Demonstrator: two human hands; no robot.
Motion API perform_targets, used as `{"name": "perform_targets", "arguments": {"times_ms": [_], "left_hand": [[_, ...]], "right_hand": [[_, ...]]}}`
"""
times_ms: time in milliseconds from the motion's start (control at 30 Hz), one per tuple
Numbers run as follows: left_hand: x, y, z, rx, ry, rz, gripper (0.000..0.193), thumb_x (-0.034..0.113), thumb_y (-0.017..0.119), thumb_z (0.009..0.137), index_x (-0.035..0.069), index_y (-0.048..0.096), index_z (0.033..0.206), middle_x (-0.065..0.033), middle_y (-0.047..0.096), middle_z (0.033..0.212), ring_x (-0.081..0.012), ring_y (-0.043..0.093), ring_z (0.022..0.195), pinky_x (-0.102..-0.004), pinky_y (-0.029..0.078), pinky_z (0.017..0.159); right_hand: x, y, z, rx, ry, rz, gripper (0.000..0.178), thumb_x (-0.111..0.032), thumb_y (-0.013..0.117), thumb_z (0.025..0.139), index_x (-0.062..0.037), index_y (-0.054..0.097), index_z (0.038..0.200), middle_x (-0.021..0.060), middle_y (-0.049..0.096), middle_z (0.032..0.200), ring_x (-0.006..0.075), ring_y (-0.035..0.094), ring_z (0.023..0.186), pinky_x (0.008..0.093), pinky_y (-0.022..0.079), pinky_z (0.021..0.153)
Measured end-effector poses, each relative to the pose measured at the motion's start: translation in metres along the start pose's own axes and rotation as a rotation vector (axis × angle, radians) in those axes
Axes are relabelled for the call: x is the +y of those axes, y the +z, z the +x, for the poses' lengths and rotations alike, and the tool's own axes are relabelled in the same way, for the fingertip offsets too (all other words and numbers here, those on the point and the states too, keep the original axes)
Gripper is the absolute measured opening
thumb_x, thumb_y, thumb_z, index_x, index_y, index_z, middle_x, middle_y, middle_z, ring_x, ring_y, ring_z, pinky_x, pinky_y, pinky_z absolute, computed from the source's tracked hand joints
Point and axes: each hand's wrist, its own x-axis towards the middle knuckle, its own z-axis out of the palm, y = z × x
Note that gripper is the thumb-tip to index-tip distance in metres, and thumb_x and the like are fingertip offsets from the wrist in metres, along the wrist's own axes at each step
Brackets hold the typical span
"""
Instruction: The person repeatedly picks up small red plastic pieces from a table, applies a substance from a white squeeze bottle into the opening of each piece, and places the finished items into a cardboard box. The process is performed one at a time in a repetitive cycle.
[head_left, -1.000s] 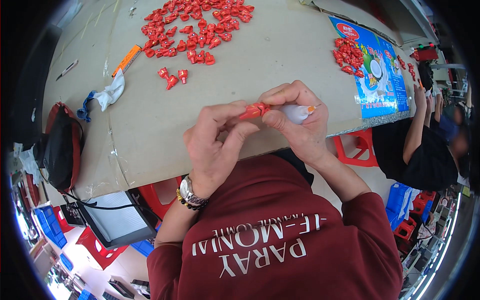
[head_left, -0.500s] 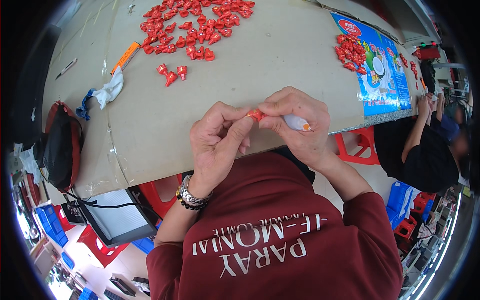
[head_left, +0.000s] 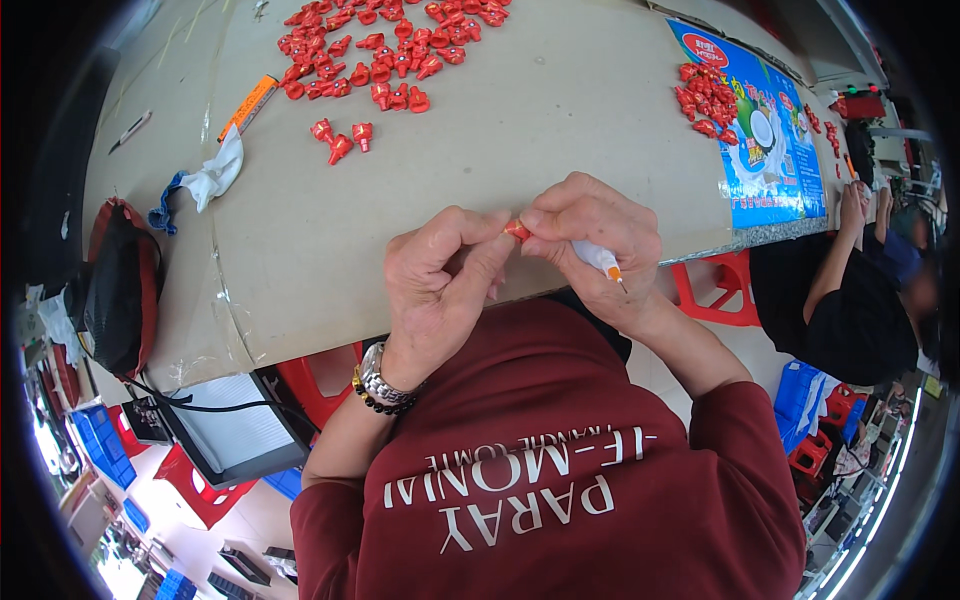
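Observation:
Between the fingertips of both hands is a small red figurine piece with gold marks, mostly hidden by the fingers. My left hand pinches it from the left, with a watch and a beaded bracelet at the wrist. My right hand pinches it from the right. The right hand also keeps a small white squeeze bottle in its palm; its orange collar and thin needle tip point down and right. Farther off on the table, three like red pieces lie in a small group.
A large spread of red pieces covers the far table. Another heap rests on a blue printed sheet. At left lie an orange box, a white cloth, a pen and a black-red bag. A co-worker sits at right.
The squeeze bottle has turned in my right hand, so its needle tip now shows and points lower. Both hands stay together on the red piece, shifted very slightly.

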Motion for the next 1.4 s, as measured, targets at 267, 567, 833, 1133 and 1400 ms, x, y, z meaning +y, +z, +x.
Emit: {"name": "perform_targets", "arguments": {"times_ms": [267,567,833,1133,1400], "left_hand": [[0.0002,0.0021,0.0023,-0.005,0.036,0.057,0.006,-0.003,0.058,0.087,-0.002,0.063,0.088,-0.0014,0.060,0.061,-0.0040,0.053,0.048,-0.0187,0.040,0.043],[0.0012,0.0034,0.0017,-0.006,-0.007,0.047,0.006,-0.002,0.056,0.089,-0.002,0.062,0.090,-0.0021,0.060,0.063,-0.0047,0.055,0.051,-0.0192,0.044,0.046],[0.0034,0.0038,-0.0001,-0.007,-0.141,-0.068,0.008,0.002,0.056,0.090,-0.003,0.062,0.092,-0.0022,0.061,0.068,-0.0046,0.056,0.057,-0.0195,0.047,0.049],[0.0033,0.0035,0.0001,-0.023,-0.152,-0.103,0.007,0.003,0.058,0.090,-0.003,0.062,0.091,-0.0024,0.060,0.067,-0.0042,0.055,0.056,-0.0189,0.046,0.049],[0.0004,0.0032,-0.0002,-0.016,-0.180,-0.128,0.007,0.003,0.058,0.090,-0.002,0.061,0.091,-0.0024,0.061,0.068,-0.0040,0.055,0.057,-0.0185,0.046,0.050]], "right_hand": [[0.0006,-0.0032,-0.0011,-0.032,0.028,0.014,0.019,0.011,0.071,0.070,0.0009,0.064,0.085,0.0121,0.063,0.084,0.0177,0.063,0.071,0.0267,0.051,0.060],[0.0030,-0.0061,0.0010,-0.038,0.006,-0.024,0.018,0.010,0.071,0.071,0.0005,0.063,0.084,0.0122,0.063,0.084,0.0180,0.063,0.072,0.0270,0.052,0.060],[0.0055,-0.0026,0.0001,0.012,-0.020,-0.033,0.021,0.009,0.072,0.065,-0.0005,0.061,0.079,0.0097,0.061,0.079,0.0198,0.061,0.068,0.0284,0.052,0.055],[0.0073,-0.0073,-0.0050,-0.054,-0.020,-0.074,0.023,0.016,0.068,0.067,0.0005,0.064,0.084,0.0119,0.063,0.086,0.0182,0.064,0.074,0.0266,0.055,0.061],[0.0066,-0.0061,-0.0034,-0.057,-0.009,-0.053,0.023,0.016,0.068,0.067,0.0003,0.064,0.083,0.0122,0.063,0.085,0.0185,0.064,0.074,0.0269,0.054,0.061]]}}
